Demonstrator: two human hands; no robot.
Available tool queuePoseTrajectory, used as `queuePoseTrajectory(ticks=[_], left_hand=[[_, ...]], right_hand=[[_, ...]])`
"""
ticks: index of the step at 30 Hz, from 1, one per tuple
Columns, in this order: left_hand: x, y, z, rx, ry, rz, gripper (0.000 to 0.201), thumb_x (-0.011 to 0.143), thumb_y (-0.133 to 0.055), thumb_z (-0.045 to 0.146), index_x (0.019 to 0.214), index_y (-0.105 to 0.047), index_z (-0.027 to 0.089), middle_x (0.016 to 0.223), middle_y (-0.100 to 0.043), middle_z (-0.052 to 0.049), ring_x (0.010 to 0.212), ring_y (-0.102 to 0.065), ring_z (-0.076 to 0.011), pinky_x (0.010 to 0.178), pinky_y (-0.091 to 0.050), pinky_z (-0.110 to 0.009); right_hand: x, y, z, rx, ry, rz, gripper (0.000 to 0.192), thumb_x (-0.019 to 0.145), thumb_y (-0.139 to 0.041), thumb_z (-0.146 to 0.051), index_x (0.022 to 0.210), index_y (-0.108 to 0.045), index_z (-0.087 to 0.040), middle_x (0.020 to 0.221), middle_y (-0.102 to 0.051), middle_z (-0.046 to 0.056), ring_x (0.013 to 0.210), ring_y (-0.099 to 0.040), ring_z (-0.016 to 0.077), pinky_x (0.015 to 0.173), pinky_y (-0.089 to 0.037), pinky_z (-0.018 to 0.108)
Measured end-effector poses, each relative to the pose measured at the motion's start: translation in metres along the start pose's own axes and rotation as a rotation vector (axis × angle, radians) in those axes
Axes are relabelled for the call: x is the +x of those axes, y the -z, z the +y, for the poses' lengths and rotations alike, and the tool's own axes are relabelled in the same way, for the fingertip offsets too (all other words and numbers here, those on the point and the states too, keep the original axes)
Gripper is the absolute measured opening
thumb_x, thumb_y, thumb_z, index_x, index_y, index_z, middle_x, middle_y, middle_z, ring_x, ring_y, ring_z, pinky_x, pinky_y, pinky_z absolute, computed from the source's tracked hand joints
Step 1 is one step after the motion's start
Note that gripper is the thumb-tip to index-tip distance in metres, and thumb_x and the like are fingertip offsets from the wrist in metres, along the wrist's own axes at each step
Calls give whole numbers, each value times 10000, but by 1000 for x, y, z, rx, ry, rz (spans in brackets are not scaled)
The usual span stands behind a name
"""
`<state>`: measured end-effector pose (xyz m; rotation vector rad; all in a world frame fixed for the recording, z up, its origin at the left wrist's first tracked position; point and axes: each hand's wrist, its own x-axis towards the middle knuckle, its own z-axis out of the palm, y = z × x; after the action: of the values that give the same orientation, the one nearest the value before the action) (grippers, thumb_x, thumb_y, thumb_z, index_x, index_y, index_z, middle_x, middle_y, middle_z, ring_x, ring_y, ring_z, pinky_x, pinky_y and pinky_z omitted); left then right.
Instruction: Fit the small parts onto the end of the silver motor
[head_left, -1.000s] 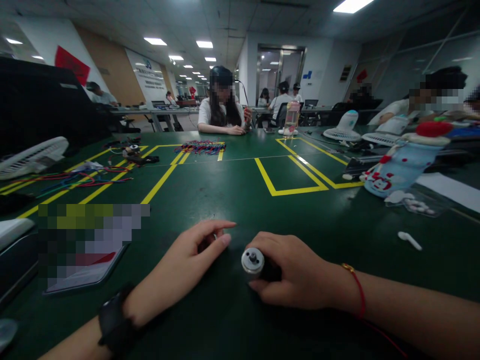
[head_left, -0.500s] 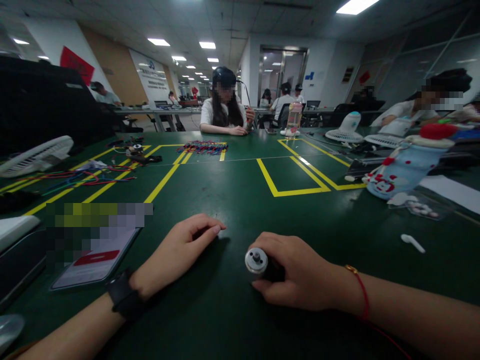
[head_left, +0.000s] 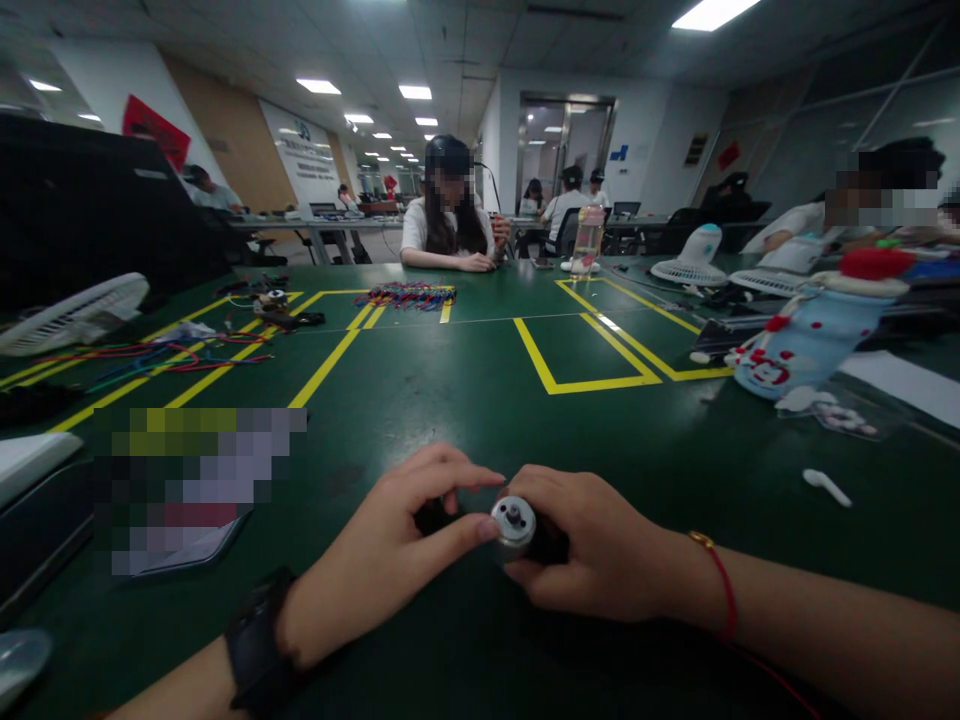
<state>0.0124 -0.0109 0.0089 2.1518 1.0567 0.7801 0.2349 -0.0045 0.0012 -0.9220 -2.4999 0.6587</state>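
My right hand (head_left: 600, 545) is wrapped round a small cylindrical motor (head_left: 514, 522). The motor's silver end face points up toward me, showing a short central shaft and small dark holes. Its lower body is hidden by the fingers and shadow. From the left comes my left hand (head_left: 409, 545), thumb and fingers apart, with the thumb tip at the motor's rim; whether it presses on the metal I cannot tell. A dark watch (head_left: 259, 640) sits on the left wrist.
A phone (head_left: 202, 500) lies left. Beyond are loose wires (head_left: 202, 350), a white fan (head_left: 82, 310) and a wire bundle (head_left: 409, 294). On the right stand a blue bottle (head_left: 814, 335) and a white earbud (head_left: 826, 487). A person (head_left: 450, 220) sits opposite.
My left hand has moved right, from lying on the table to the motor's side, and its thumb and fingers have spread. The right hand and motor have stayed in place.
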Motion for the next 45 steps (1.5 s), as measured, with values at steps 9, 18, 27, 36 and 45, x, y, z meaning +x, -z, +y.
queuePoseTrajectory(ticks=[9,18,27,36,45], left_hand=[[3,-8,16,-135,49,87,120,890,-609,272,879,-729,271,891,-585,-5,825,-568,-162,733,-448,-278],[-1,6,6,-85,51,132,129,901,-590,288,866,-702,235,886,-561,-7,818,-558,-159,729,-437,-272],[-2,13,-14,185,-42,-212,87,872,-625,283,864,-704,246,938,-603,-10,921,-542,-190,859,-387,-334],[-2,13,-11,181,-24,-209,67,854,-642,265,859,-707,249,948,-603,-4,943,-548,-195,884,-377,-346],[1,20,-30,-193,297,215,228,932,-512,375,913,-647,192,825,-585,-1,769,-557,-158,690,-427,-270]], right_hand=[[1,0,0,-9,20,-25,219,756,-631,-292,936,-569,-184,881,-575,17,712,-496,132,607,-367,244],[1,1,-2,37,9,-14,272,735,-651,-252,987,-563,-194,927,-592,12,744,-511,136,645,-383,254],[1,1,-3,53,6,-10,275,732,-647,-235,996,-583,-187,927,-597,28,767,-519,153,658,-395,267],[1,1,-4,47,-13,-28,286,733,-647,-248,1005,-575,-196,932,-590,16,768,-517,148,670,-399,275],[0,4,-4,55,-11,-32,280,735,-644,-240,1000,-570,-192,947,-595,19,787,-522,150,681,-402,273]])
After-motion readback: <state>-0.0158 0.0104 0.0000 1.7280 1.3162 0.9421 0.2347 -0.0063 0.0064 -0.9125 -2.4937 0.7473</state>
